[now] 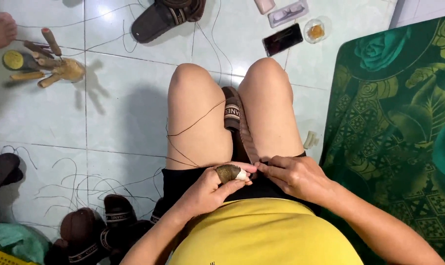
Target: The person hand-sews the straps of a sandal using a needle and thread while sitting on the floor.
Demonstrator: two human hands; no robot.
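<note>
She sits over the tiled floor with a brown slide sandal wedged between her knees. Her left hand has its fingers closed around a taped, dark awl-like tool; her right hand pinches the sandal's edge, touching the tool tip. A dark thread trails across her left thigh

A phone lies on the floor tiles near the top edge, its flat rectangular screen black and dark. Just above it to the right sits a clear rectangular blister pack, and to its right a small round clear container with amber contents
</note>
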